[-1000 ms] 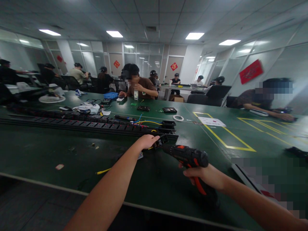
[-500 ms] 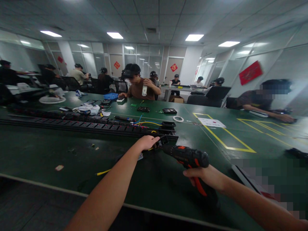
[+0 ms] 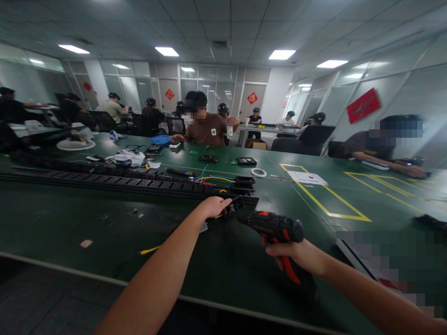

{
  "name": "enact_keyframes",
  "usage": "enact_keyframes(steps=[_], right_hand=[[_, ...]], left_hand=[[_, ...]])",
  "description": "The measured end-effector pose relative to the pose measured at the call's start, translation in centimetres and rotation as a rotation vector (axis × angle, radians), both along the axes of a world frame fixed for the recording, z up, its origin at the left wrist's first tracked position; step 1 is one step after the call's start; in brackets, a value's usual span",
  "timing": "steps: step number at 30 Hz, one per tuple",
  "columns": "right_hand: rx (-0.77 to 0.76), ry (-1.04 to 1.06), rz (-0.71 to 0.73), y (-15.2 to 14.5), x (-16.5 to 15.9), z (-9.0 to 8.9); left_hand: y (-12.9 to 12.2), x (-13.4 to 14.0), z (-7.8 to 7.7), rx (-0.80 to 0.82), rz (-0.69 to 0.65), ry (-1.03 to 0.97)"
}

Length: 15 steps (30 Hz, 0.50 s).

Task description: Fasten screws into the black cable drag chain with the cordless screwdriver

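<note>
**A:** ok so going from the left: long black power strips (image 3: 104, 179) lie across the green table (image 3: 63, 218), loose yellow wire (image 3: 151, 249) nearer the edge. Then the left hand (image 3: 213, 206), fingers closed around a small black socket module (image 3: 233, 205), pinning it just in front of the strip's end. Right of that, the right hand (image 3: 296, 256) is wrapped tight on the handle of a black-and-orange electric screwdriver (image 3: 275, 230), nose pointed at the module and nearly touching it.

**B:** what'd worry you there?

**A:** the bit skating off, I reckon. The left hand's fingertips sit right beside where the tip lands, so a slip goes into fingers or knocks the module sideways. It's held at a slant too, and only pinched from one side, so it could twist under the driver.

**B:** can you see the screw?

**A:** nope. Bit tip and screw head are too small and dark to make out, can't tell if they're touching. Colored wires (image 3: 216, 177) behind, can't tell where they end. Table's lower right is blurred out.
</note>
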State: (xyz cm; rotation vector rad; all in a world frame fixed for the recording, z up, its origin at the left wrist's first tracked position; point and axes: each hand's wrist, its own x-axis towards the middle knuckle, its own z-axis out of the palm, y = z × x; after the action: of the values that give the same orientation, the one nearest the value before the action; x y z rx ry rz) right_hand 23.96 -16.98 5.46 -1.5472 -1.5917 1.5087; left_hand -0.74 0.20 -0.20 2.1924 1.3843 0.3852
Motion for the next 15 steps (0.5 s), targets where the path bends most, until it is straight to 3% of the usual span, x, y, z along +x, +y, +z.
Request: enact_keyframes(steps=[15], right_hand=[[0.005, -0.010, 0.003, 0.09, 0.06, -0.26]], left_hand=[[0.10, 0.00, -0.12, 0.016, -0.007, 0.012]])
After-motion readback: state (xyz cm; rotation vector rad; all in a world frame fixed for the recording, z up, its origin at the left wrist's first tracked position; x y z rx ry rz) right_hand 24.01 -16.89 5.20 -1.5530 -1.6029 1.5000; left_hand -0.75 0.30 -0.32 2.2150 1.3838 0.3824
